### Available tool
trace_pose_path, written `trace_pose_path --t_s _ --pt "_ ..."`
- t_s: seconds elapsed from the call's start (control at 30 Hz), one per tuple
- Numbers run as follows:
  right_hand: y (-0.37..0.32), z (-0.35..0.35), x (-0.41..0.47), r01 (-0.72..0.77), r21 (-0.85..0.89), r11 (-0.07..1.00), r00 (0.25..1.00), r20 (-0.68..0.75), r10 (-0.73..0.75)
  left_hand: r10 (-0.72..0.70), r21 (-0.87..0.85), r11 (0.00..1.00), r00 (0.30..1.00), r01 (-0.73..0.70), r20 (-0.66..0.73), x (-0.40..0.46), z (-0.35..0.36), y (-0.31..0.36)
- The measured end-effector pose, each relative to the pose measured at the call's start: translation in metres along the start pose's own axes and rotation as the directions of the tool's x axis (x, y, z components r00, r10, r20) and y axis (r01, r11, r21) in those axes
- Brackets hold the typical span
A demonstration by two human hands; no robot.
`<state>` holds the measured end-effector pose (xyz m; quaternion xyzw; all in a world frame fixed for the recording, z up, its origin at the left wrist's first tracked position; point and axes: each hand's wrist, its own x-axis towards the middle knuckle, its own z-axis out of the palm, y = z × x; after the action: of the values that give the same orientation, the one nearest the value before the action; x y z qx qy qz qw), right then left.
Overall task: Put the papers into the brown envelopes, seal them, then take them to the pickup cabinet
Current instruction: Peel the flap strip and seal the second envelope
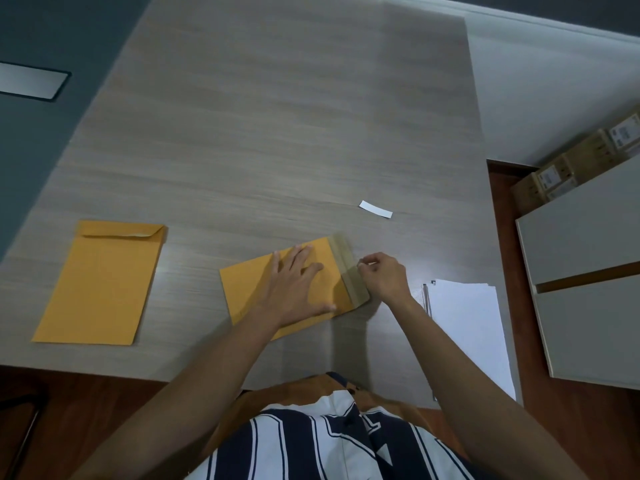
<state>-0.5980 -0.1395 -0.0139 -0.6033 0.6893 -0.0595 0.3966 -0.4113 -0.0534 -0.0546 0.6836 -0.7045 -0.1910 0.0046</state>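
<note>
Our left hand [298, 285] lies flat, fingers spread, pressing on the brown envelope [249, 289] at the near middle of the tabletop [277, 133]. This envelope sits at an angle, its flap [351, 268] open and pointing right, showing a duller inner strip. Our right hand [381, 275] is at the flap's right edge, fingers curled with thumb and forefinger pinched together at that edge; we cannot tell whether they hold the flap itself or a thin strip on it.

A second brown envelope [100, 285] lies flat on the left, well apart from the first, flap folded down at its far end.

A stack of white papers [467, 327] lies at the right edge of the tabletop, just beside our right forearm. A small white paper strip [375, 209] lies alone, farther out from the open flap.

Right of the tabletop stands a pale cabinet [588, 271]; labelled cardboard boxes [571, 168] sit beyond it by the wall. A striped shirt [311, 445] shows at the near edge.
</note>
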Motion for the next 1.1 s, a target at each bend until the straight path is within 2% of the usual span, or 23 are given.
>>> trace_pose_path --t_s 0.13,0.27,0.37,0.47,0.57,0.67,0.73,0.8,1.0,1.1 --pt "-0.008 0.006 -0.002 0.033 -0.006 0.999 0.999 0.022 -0.033 0.048 0.025 0.999 0.996 -0.047 -0.069 -0.002 -0.001 -0.008" --pt "-0.013 0.019 -0.012 0.204 -0.053 0.978 0.979 0.008 -0.204 0.049 0.083 0.996 0.997 -0.044 -0.062 -0.002 -0.004 -0.008" --pt "-0.008 0.036 -0.022 0.372 -0.208 0.905 0.928 0.058 -0.369 -0.008 0.018 1.000 0.999 0.009 -0.034 -0.001 -0.009 -0.006" --pt "0.002 0.049 -0.030 0.468 -0.365 0.805 0.879 0.100 -0.466 -0.089 -0.068 0.994 0.996 0.087 -0.029 0.002 -0.018 -0.006" --pt "0.006 0.057 -0.038 0.521 -0.478 0.707 0.834 0.112 -0.540 -0.039 -0.042 0.998 0.998 0.038 -0.045 0.007 -0.025 -0.006" --pt "0.008 0.061 -0.042 0.541 -0.507 0.671 0.819 0.135 -0.557 0.137 0.095 0.987 0.990 -0.133 -0.041 0.018 -0.026 -0.005" --pt "0.008 0.061 -0.042 0.537 -0.521 0.664 0.822 0.144 -0.551 0.193 0.179 0.964 0.981 -0.195 0.033 0.026 -0.024 -0.006" --pt "0.008 0.060 -0.040 0.529 -0.533 0.661 0.826 0.146 -0.544 0.188 0.214 0.955 0.978 -0.204 0.093 0.032 -0.023 -0.011" --pt "0.018 0.062 -0.035 0.519 -0.624 0.584 0.832 0.212 -0.512 0.207 0.301 0.922 0.967 -0.243 0.147 0.031 -0.018 -0.024" --pt "0.024 0.061 -0.033 0.525 -0.629 0.573 0.821 0.198 -0.536 0.199 0.311 0.920 0.969 -0.237 0.147 0.031 -0.016 -0.024"
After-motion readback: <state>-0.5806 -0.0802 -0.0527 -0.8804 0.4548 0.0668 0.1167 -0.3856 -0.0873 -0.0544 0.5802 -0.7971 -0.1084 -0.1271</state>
